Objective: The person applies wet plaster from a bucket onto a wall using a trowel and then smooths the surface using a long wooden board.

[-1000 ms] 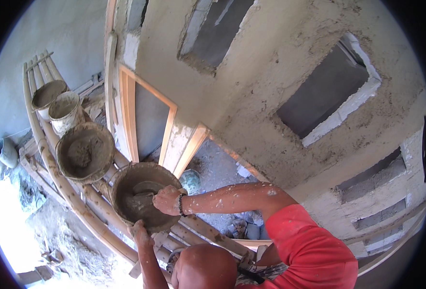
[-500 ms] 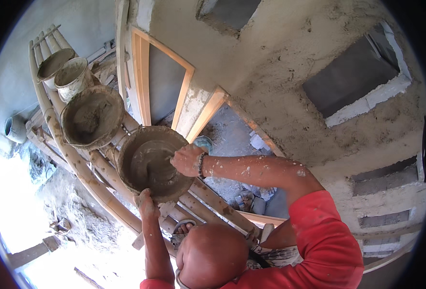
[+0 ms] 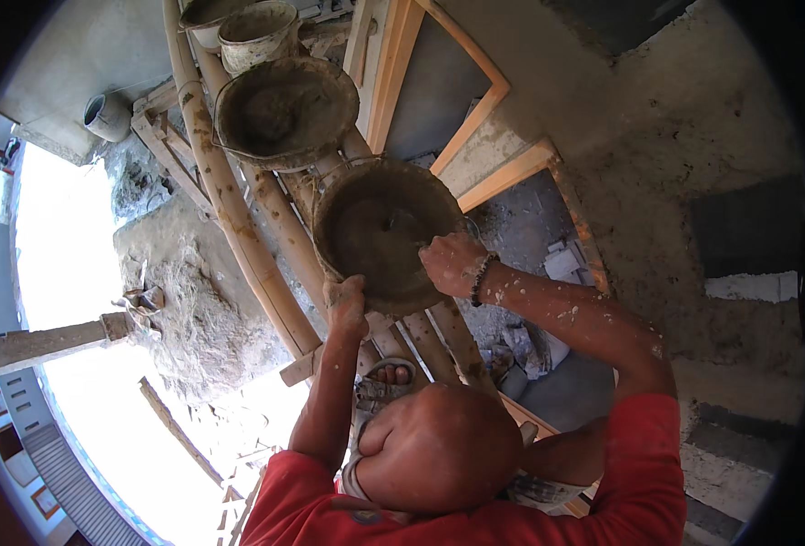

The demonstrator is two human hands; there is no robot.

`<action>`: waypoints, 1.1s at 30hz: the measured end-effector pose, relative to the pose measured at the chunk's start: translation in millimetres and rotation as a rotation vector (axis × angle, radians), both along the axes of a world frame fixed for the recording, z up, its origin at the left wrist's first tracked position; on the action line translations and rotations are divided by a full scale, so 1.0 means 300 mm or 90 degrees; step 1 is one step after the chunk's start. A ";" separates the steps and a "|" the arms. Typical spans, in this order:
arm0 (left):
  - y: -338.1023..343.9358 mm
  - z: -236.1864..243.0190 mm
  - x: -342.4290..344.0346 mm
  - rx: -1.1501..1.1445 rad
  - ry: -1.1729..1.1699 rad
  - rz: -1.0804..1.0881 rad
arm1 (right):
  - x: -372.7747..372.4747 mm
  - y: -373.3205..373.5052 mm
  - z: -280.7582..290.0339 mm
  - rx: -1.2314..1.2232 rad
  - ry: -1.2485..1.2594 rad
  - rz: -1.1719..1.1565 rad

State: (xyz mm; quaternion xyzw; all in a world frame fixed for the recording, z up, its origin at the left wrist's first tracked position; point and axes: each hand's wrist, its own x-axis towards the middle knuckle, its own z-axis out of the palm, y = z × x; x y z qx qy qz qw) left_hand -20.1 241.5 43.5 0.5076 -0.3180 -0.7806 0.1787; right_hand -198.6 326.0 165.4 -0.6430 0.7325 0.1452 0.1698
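My left hand (image 3: 346, 300) is closed on the near left rim of a mud-coated bucket (image 3: 366, 264) of wet grey mix, standing on bamboo poles. My right hand (image 3: 452, 264) is closed at the bucket's right inner edge; what it holds is submerged or hidden. A second bucket (image 3: 284, 107) with grey mix stands just beyond, and more dirty buckets (image 3: 257, 41) stand behind it. My forearms are speckled with pale splatter.
The bamboo platform (image 3: 221, 200) runs away between a plastered wall (image 3: 657, 136) with openings and timber frames (image 3: 503, 182) on the right, and a bright drop on the left. Rubble (image 3: 530, 346) lies below. A grey pail (image 3: 105, 116) lies at upper left. My sandalled foot is near the bucket.
The view has swung, so buckets and platform appear higher and farther right. My right hand has shifted out toward the bucket's right rim; my left hand keeps its grip.
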 end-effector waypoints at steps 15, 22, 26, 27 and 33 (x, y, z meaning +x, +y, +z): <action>-0.034 -0.030 0.046 -0.141 -0.003 -0.186 | -0.045 -0.038 0.030 -0.205 0.068 -0.130; -0.042 -0.062 0.064 -0.398 -0.013 -0.231 | 0.078 0.017 -0.079 -0.158 -0.058 -0.033; -0.040 -0.039 0.044 -0.242 0.058 -0.172 | 0.016 0.069 0.045 -0.170 -0.113 -0.031; -0.042 -0.031 0.042 -0.163 0.087 -0.132 | 0.008 0.079 0.063 -0.217 -0.133 -0.054; -0.052 -0.003 0.026 -0.011 0.120 -0.052 | -0.009 0.053 -0.018 -0.166 -0.012 -0.088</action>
